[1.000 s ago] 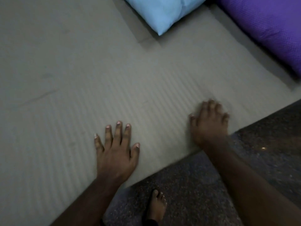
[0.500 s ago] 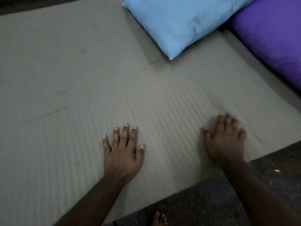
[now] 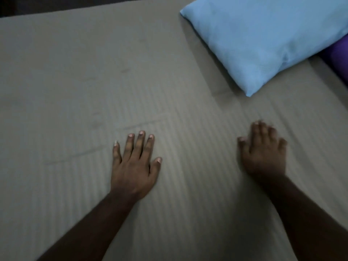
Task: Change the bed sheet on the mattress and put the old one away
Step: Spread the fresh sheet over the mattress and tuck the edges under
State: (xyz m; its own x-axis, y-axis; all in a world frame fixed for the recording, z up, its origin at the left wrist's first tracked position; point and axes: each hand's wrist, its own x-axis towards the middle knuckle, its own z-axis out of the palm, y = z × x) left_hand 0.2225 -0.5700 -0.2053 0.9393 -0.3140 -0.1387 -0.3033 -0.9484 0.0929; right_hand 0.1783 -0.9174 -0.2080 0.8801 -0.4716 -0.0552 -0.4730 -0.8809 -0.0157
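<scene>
A grey-beige bed sheet (image 3: 79, 87) with faint stripes and fold creases lies spread flat over the mattress and fills most of the view. My left hand (image 3: 134, 164) presses flat on it, fingers straight and slightly spread. My right hand (image 3: 263, 153) also lies palm down on the sheet, farther right, blurred by motion, fingers extended. Neither hand holds anything. The old sheet is not in view.
A light blue pillow (image 3: 267, 38) lies on the sheet at the upper right. A purple pillow (image 3: 339, 57) shows at the right edge behind it. A dark strip of floor (image 3: 56, 4) runs along the far edge of the mattress.
Both hands have slid forward across the sheet, away from the near edge. The view has shifted forward, so the dark floor and my foot are gone from the frame.
</scene>
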